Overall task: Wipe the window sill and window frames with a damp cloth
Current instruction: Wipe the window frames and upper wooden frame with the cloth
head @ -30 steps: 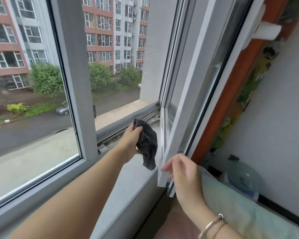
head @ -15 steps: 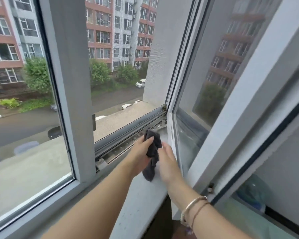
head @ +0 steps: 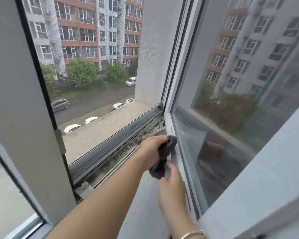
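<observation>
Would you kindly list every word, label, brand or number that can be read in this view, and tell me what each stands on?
None can be read.
The dark cloth, gripped by the left hand, shows no label.
The open window sash and window sill carry no markings.
The parked cars are too small to show plates.

The crumpled fabric cloth (head: 164, 156) is dark grey with a faint purple tint at its lower fold. The painted window frame (head: 177, 152) and the flat window sill (head: 145, 204) are light grey-white, the sill marked by small dark specks. The metal bottom track (head: 114, 152) is darker grey with dirty spots. The thin wrist bangle (head: 192, 234) is gold-coloured. Buildings outside show red-brown and pale grey bands; the trees are green.
</observation>
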A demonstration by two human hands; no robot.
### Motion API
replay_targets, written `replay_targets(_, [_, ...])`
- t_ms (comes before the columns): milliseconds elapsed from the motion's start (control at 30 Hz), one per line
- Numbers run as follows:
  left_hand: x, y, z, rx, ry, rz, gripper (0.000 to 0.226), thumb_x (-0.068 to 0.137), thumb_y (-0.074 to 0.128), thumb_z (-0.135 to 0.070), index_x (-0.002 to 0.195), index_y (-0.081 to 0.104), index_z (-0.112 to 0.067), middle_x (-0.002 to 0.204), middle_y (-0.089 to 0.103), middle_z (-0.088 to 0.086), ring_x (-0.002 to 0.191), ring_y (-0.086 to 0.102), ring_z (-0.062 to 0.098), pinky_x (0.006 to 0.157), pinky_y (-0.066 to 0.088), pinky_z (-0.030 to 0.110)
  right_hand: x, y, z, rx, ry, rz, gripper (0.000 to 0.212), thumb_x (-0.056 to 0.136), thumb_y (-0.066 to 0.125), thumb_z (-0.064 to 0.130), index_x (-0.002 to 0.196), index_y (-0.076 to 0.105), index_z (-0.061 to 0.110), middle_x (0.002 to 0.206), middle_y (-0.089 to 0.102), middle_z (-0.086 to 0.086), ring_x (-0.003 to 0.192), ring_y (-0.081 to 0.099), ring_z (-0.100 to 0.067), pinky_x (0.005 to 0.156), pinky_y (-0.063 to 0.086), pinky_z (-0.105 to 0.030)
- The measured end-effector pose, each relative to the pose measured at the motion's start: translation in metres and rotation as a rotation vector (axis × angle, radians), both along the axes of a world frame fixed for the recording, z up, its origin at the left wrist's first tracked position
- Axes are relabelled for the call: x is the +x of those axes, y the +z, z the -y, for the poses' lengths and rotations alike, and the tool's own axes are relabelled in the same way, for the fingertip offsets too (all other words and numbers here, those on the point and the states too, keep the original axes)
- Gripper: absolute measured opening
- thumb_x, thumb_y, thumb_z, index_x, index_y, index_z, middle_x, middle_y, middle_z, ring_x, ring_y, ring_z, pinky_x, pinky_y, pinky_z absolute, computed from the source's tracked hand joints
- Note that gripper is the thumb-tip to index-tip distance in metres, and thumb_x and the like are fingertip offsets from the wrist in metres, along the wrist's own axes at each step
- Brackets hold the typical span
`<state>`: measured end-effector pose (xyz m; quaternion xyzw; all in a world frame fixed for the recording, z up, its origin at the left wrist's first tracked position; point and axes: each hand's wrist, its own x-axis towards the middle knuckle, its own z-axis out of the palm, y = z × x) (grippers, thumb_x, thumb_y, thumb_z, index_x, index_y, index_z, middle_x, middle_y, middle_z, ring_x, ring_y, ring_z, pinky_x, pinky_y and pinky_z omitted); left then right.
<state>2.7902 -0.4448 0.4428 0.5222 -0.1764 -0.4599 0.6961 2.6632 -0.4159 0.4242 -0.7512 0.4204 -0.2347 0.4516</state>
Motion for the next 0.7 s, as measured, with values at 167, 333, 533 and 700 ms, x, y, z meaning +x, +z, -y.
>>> replay_targets(167, [0.005,0.003,0.026,0.194,-0.118,0.480,0.041,0.088,0.059,-0.002,0.129,0.055,-0.006,0.108,0.064,0.007,0.094,0.062,0.017,0.081,0.053,0.020,-0.005,-0.052,0.003,-0.300,0.165,-0.393,0.054,0.092,0.047,0.011,0.145,0.033,0.009,0.153,0.028,-0.003,0.142,0.025,-0.016,0.114,0.020,-0.022])
replay_targets(333, [0.011,-0.005,0.035,0.214,-0.085,0.604,0.062,0.087,0.065,-0.006,0.142,0.036,-0.005,0.141,0.047,0.011,0.129,0.046,0.022,0.110,0.035,0.034,0.014,-0.087,0.013,-0.581,0.170,-0.481,0.042,0.070,0.062,0.026,0.107,0.073,0.009,0.119,0.067,-0.004,0.111,0.063,-0.019,0.084,0.056,-0.035])
replay_targets(533, [0.026,-0.021,0.054,0.199,-0.062,0.651,0.038,0.091,0.061,-0.012,0.127,0.052,-0.003,0.109,0.059,0.004,0.106,0.057,0.018,0.102,0.043,0.032,0.026,-0.088,0.017,-0.627,0.125,-0.541,0.055,0.082,0.031,0.028,0.121,0.065,0.008,0.129,0.061,-0.005,0.119,0.057,-0.020,0.092,0.052,-0.042])
replay_targets(700, [0.039,-0.028,0.075,0.243,0.016,0.690,0.031,0.092,0.058,-0.019,0.120,0.057,-0.004,0.107,0.062,0.007,0.102,0.058,0.020,0.086,0.044,0.026,0.034,-0.089,0.021,-0.616,0.064,-0.511,0.052,0.082,0.032,0.028,0.119,0.066,0.015,0.121,0.064,-0.001,0.113,0.061,-0.018,0.092,0.052,-0.036])
